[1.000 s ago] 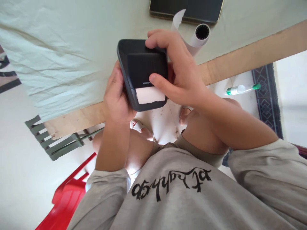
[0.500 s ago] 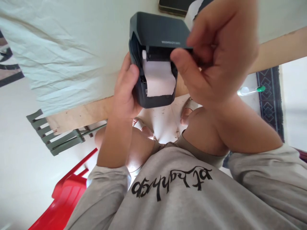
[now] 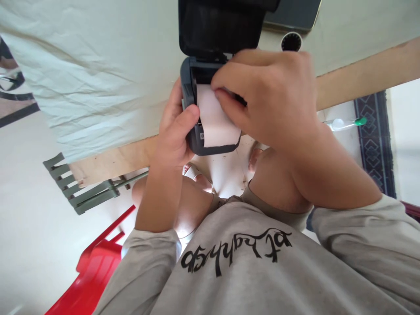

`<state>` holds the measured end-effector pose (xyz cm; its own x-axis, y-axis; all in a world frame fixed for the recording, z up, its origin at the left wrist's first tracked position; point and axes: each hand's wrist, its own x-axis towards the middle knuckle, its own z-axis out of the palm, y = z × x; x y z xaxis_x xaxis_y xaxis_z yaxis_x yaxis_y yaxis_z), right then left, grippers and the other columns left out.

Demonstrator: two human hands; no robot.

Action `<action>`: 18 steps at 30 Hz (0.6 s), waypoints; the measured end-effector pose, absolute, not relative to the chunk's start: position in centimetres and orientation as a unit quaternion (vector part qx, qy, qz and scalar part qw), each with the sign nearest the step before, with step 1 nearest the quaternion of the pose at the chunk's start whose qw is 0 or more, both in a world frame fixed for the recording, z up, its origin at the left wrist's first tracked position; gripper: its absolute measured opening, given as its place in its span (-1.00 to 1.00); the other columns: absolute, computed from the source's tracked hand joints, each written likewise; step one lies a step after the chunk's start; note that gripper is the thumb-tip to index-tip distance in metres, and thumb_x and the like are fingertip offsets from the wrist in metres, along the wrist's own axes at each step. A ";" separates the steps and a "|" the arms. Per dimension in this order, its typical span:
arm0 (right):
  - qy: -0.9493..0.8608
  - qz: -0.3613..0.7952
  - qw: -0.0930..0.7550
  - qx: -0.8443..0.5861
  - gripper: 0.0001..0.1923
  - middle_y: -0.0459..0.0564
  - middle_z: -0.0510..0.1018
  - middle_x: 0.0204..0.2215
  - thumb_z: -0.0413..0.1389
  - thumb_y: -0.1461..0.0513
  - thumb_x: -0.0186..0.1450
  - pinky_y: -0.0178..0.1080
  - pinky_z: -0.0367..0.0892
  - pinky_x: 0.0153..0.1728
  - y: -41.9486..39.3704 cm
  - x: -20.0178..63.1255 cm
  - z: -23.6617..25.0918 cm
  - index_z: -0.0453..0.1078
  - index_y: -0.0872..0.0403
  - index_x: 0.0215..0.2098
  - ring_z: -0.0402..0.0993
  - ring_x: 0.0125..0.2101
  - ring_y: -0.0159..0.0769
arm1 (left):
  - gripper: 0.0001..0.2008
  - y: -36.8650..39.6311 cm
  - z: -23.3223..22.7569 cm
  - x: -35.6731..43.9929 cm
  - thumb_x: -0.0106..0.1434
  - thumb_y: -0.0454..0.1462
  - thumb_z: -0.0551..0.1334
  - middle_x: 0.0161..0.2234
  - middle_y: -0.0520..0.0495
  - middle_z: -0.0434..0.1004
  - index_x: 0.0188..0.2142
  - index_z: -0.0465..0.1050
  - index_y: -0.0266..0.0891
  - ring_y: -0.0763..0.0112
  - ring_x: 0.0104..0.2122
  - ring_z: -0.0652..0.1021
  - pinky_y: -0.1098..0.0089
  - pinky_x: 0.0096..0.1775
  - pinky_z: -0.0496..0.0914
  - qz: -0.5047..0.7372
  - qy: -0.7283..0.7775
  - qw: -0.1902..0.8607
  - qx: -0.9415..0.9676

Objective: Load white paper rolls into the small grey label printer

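Both hands are on a small dark printer (image 3: 210, 109) held up over the near edge of the table (image 3: 361, 74), above the person's knees. Its lid (image 3: 219, 26) stands swung open toward the far side, and inside the open bay sits a white paper roll (image 3: 213, 116), its loose end lying over the printer's near lip. The left hand (image 3: 173, 135) is closed around the printer's left side, thumb pressed on the front edge just beside the paper. The right hand (image 3: 272, 98) curls over the bay from the right, fingertips (image 3: 219, 89) touching the top of the roll; whether it pinches the paper I cannot tell.

On the table lies a pale, wrinkled cloth (image 3: 82, 74), with bare wood showing along the near edge. At the far side a second paper roll (image 3: 291, 41) rests beside a dark flat tablet (image 3: 295, 15). Down on the floor stand a red chair (image 3: 95, 267) and a grey slatted rack (image 3: 78, 188), and to the right a green-capped bottle (image 3: 344, 124) lies near a patterned rug (image 3: 374, 140).
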<state>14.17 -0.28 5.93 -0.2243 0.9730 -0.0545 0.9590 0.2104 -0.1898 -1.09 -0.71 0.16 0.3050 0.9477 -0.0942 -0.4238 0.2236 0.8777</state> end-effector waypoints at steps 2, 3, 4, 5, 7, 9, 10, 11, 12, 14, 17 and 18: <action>-0.793 0.096 0.042 -0.600 -0.69 -0.18 0.44 -0.25 -0.17 0.04 0.25 -0.36 -0.21 -0.41 -0.3 14.5 5.8 0.28 -0.14 -0.13 0.25 -0.40 -0.49 | -0.69 -0.8 0.2 -1.1 0.14 -0.14 0.20 -0.29 -0.04 0.41 -0.10 0.32 -0.07 0.18 0.01 0.43 0.20 -0.02 0.38 0.482 0.331 0.710 0.392; -0.801 0.098 0.047 -0.589 -0.69 -0.15 0.44 -0.29 -0.13 0.04 0.23 -0.35 -0.21 -0.42 -0.3 14.7 5.7 0.27 -0.12 -0.11 0.21 -0.44 -0.50 | -0.70 -0.9 0.2 -1.0 0.16 -0.15 0.18 -0.28 -0.03 0.41 -0.09 0.31 -0.07 0.21 -0.01 0.44 0.22 -0.05 0.40 0.481 0.328 0.711 0.394; -0.808 0.102 0.052 -0.577 -0.68 -0.12 0.44 -0.32 -0.10 0.05 0.21 -0.35 -0.20 -0.43 -0.2 14.8 5.7 0.26 -0.09 -0.10 0.18 -0.47 -0.51 | -0.70 -0.9 0.2 -1.0 0.17 -0.15 0.17 -0.26 -0.03 0.41 -0.08 0.30 -0.06 0.22 -0.02 0.45 0.24 -0.08 0.42 0.481 0.325 0.711 0.396; -0.816 0.108 0.059 -0.564 -0.67 -0.10 0.44 -0.34 -0.07 0.06 0.20 -0.35 -0.18 -0.44 -0.2 15.0 5.7 0.25 -0.07 -0.09 0.16 -0.48 -0.51 | -0.71 -0.9 0.1 -1.0 0.17 -0.15 0.16 -0.25 -0.03 0.41 -0.09 0.30 -0.07 0.23 -0.03 0.45 0.26 -0.10 0.43 0.480 0.324 0.712 0.398; -0.824 0.121 0.083 -0.547 -0.66 -0.09 0.44 -0.35 -0.04 0.08 0.17 -0.36 -0.11 -0.44 -0.1 15.2 5.6 0.24 -0.06 -0.08 0.18 -0.48 -0.50 | -0.71 -0.9 0.0 -1.0 0.17 -0.15 0.15 -0.27 -0.02 0.41 -0.10 0.31 -0.06 0.25 -0.06 0.48 0.30 -0.15 0.45 0.477 0.324 0.714 0.398; -0.820 0.135 0.110 -0.546 -0.65 -0.12 0.45 -0.35 -0.02 0.13 0.14 -0.37 -0.03 -0.42 0.1 15.2 5.4 0.24 -0.06 -0.09 0.23 -0.45 -0.48 | -0.70 -0.8 -0.1 -1.0 0.15 -0.16 0.18 -0.30 -0.01 0.42 -0.09 0.32 -0.06 0.27 -0.09 0.49 0.34 -0.18 0.45 0.478 0.324 0.717 0.390; -0.814 0.140 0.124 -0.549 -0.65 -0.13 0.45 -0.37 -0.01 0.15 0.12 -0.37 0.01 -0.41 0.1 15.2 5.3 0.24 -0.06 -0.09 0.25 -0.44 -0.48 | -0.68 -0.8 -0.1 -1.1 0.14 -0.17 0.19 -0.28 -0.01 0.43 -0.08 0.32 -0.05 0.28 -0.09 0.49 0.34 -0.17 0.44 0.480 0.323 0.718 0.386; -0.809 0.145 0.141 -0.552 -0.64 -0.15 0.45 -0.38 0.00 0.17 0.10 -0.37 0.05 -0.40 0.2 15.2 5.2 0.25 -0.06 -0.10 0.26 -0.45 -0.49 | -0.67 -0.8 -0.1 -1.1 0.13 -0.17 0.20 -0.26 -0.01 0.44 -0.07 0.32 -0.04 0.27 -0.07 0.49 0.34 -0.16 0.44 0.483 0.320 0.720 0.381; -0.804 0.149 0.160 -0.553 -0.63 -0.16 0.45 -0.39 0.01 0.18 0.08 -0.37 0.08 -0.40 0.1 15.2 5.1 0.26 -0.05 -0.11 0.26 -0.47 -0.51 | -0.66 -0.8 -0.1 -1.1 0.13 -0.18 0.21 -0.23 -0.01 0.44 -0.07 0.32 -0.04 0.27 -0.05 0.47 0.33 -0.14 0.43 0.487 0.315 0.722 0.378; -0.801 0.156 0.193 -0.544 -0.63 -0.18 0.45 -0.38 0.03 0.18 0.07 -0.39 0.11 -0.42 -0.1 15.3 5.1 0.27 -0.03 -0.12 0.22 -0.53 -0.57 | -0.65 -0.8 -0.1 -1.1 0.14 -0.18 0.21 -0.18 0.00 0.45 -0.06 0.31 -0.04 0.26 -0.01 0.45 0.30 -0.09 0.42 0.493 0.309 0.724 0.371; -0.800 0.193 0.251 -0.510 -0.64 -0.18 0.44 -0.34 0.07 0.18 0.06 -0.45 0.10 -0.48 -0.7 15.5 5.5 0.28 0.04 -0.14 0.21 -0.54 -0.65 | -0.68 -0.8 0.0 -0.9 0.16 -0.17 0.20 -0.25 0.01 0.46 -0.07 0.33 -0.09 0.30 -0.07 0.47 0.34 -0.13 0.41 0.502 0.310 0.722 0.362; -0.797 0.219 0.273 -0.493 -0.65 -0.16 0.44 -0.29 0.07 0.17 0.09 -0.48 0.09 -0.52 -0.9 15.7 5.6 0.27 0.06 -0.15 0.24 -0.51 -0.67 | -0.70 -0.7 0.1 -0.8 0.17 -0.18 0.20 -0.30 0.02 0.47 -0.08 0.34 -0.11 0.32 -0.12 0.49 0.37 -0.18 0.41 0.509 0.310 0.718 0.359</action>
